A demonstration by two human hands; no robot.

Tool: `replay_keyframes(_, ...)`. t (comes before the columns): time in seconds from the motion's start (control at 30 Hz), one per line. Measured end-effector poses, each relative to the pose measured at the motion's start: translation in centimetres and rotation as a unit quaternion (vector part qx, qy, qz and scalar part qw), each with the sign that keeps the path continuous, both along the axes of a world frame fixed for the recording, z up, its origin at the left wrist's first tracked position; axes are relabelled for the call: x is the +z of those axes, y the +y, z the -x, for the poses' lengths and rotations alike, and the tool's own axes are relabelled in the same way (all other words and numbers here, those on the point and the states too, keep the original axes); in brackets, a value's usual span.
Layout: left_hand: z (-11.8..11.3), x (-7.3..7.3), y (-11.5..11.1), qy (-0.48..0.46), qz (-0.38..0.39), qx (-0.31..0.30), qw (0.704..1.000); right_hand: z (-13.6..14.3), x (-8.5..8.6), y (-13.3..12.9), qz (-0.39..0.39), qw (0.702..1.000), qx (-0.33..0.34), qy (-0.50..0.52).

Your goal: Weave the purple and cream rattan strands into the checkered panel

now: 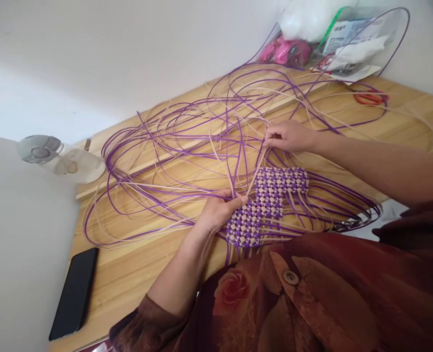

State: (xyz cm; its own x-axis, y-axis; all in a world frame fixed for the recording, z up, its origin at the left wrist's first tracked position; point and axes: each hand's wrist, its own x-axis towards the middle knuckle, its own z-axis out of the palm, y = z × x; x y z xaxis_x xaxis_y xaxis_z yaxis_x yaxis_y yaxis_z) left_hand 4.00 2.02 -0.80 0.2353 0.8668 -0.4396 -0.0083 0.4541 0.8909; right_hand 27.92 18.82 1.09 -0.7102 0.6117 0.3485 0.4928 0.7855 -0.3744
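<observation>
Woven piece (272, 194), purple and pale in a stepped check, lay by the near edge of the wooden table (117, 278), just in front of the wearer's dark floral shirt (311, 293). Head view: the left hand (216, 212) was pinched narrow at the weave's edge, thumb and finger on the base of a pale strand (256, 173). The right hand (289, 137) was closed on that strand farther up. My reading — low grip to steady the work, high grip to draw the strand taut and apart from its neighbours.

Around them, loose strands (108, 161) looped over much of the table; these could snag or cross the one being held. More ran from the weave's other side towards a bunched end, its fastening too unclear to name.

Farther off: orange-handled scissors (370, 98) under some loops, a clear bag of pink items (285, 51), a bottle (79, 164) tipped in view — and a dark phone (74, 293) beyond the tangle.
</observation>
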Motion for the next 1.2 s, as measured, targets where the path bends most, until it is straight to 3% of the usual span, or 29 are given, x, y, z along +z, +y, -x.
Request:
replay_keyframes(0.07,0.4,0.3,0.1,0.000,-0.003,-0.023,1.000,-0.8,-0.1,1.4,0.008,0.999,-0.026,-0.022)
replay_keyframes(0.13,1.2,0.8,0.3,-0.002,-0.013,-0.071,0.997,-0.7,0.2,1.1,0.007,0.997,-0.060,-0.039)
replay_keyframes(0.23,2.5,1.7,0.6,0.006,-0.047,-0.156,0.987,0.3,1.2,-1.2,-0.014,0.993,-0.114,-0.036)
replay_keyframes(0.33,3.3,2.2,0.9,0.009,-0.057,-0.190,0.980,1.4,2.1,-4.2,-0.041,0.990,-0.136,0.013)
replay_keyframes(0.4,3.3,2.3,0.9,0.007,-0.055,-0.193,0.980,2.1,2.6,-6.2,-0.041,0.992,-0.112,0.048)
replay_keyframes(0.57,2.9,2.5,0.6,0.002,-0.035,-0.175,0.984,3.8,3.1,-10.6,0.034,0.997,0.027,0.067)
replay_keyframes(0.67,2.9,2.6,0.5,-0.017,-0.030,-0.166,0.986,4.3,3.0,-11.9,0.083,0.994,0.049,0.054)
replay_keyframes(1.0,2.2,2.1,0.3,-0.037,0.008,-0.117,0.992,4.5,2.0,-12.4,0.101,0.991,0.081,0.015)
replay_keyframes(1.2,2.2,2.6,0.0,-0.006,-0.072,-0.196,0.978,4.4,2.3,-11.9,0.115,0.990,0.085,-0.015)
